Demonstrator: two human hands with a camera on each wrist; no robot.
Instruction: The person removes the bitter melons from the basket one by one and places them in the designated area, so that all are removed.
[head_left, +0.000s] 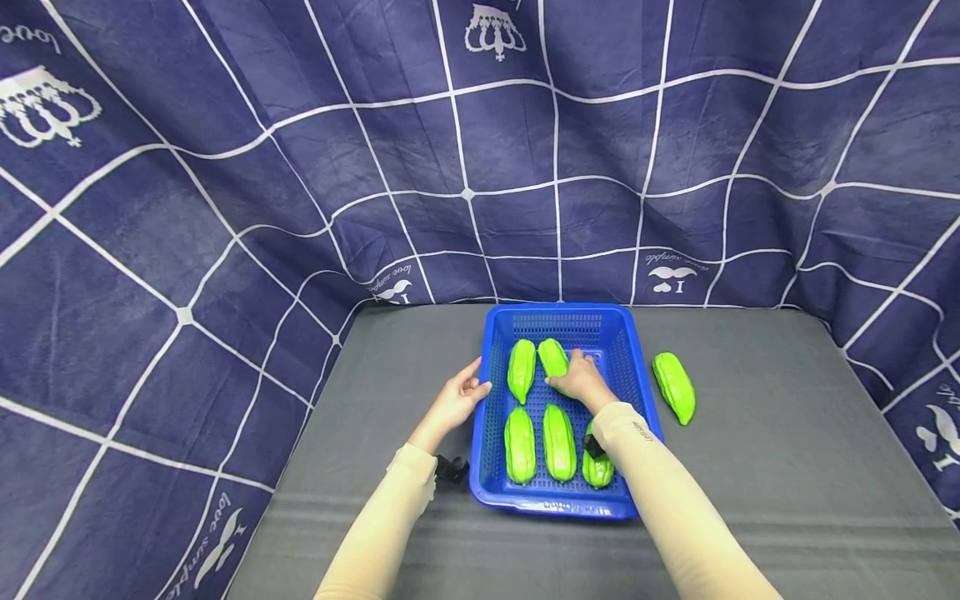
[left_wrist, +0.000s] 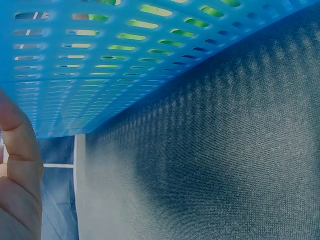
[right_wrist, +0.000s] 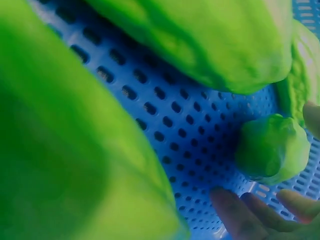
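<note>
A blue plastic basket (head_left: 555, 507) holds several bright green, ridged bitter melons, among them a back-left one (head_left: 522, 371) and a front-middle one (head_left: 558, 442). My left hand (head_left: 453, 404) holds the basket's left rim, its thumb over the edge and its fingers outside the wall. Inside the basket, my right hand (head_left: 583, 382) reaches around the near end of a back-row bitter melon (head_left: 552, 357). In the right wrist view its fingers (right_wrist: 240, 215) are spread, with a gap to that melon's end (right_wrist: 272, 150). The right forearm partly hides the front-right bitter melon (head_left: 597, 471).
Another bitter melon (head_left: 675, 387) lies on the grey tabletop (head_left: 787, 467), right of the basket. A dark blue curtain with white lines (head_left: 510, 150) hangs behind the table and along its left side.
</note>
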